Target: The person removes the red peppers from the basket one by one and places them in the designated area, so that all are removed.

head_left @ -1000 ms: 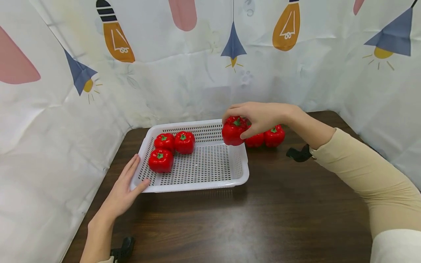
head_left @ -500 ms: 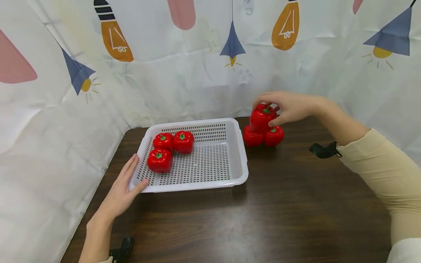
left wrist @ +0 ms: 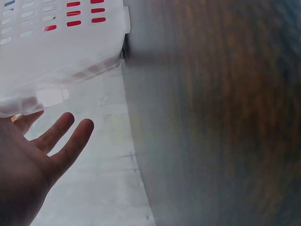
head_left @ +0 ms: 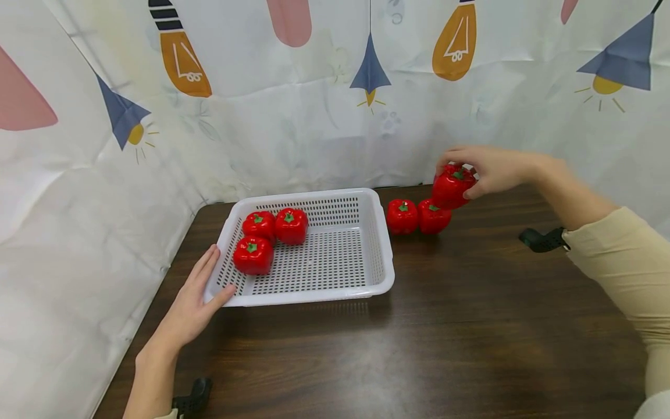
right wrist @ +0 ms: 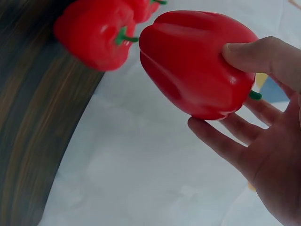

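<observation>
My right hand (head_left: 487,169) holds a red bell pepper (head_left: 451,187) with a green stem, raised off the table. In the right wrist view the thumb lies on one side of this bell pepper (right wrist: 193,61) and fingertips touch the other. Just left and below are two more red bell peppers, one nearer the basket (head_left: 402,216) and one under the held pepper's side (head_left: 433,217). My left hand (head_left: 191,308) rests on the left end of a white perforated plastic basket (head_left: 314,298), fingers straight and spread. Inside the basket's left part sit three red bell peppers (head_left: 253,255).
A dark wood-grain table (head_left: 445,337) carries everything. White cloth (head_left: 293,139) printed with lamps and bulbs hangs behind it and along both sides. A dark strap device (head_left: 544,240) is on the right wrist, another (head_left: 195,397) on the left.
My right hand has carried the bell pepper from above the basket's right rim rightward, over the two standing peppers, to their right side. My left hand and the basket have stayed nearly still.
</observation>
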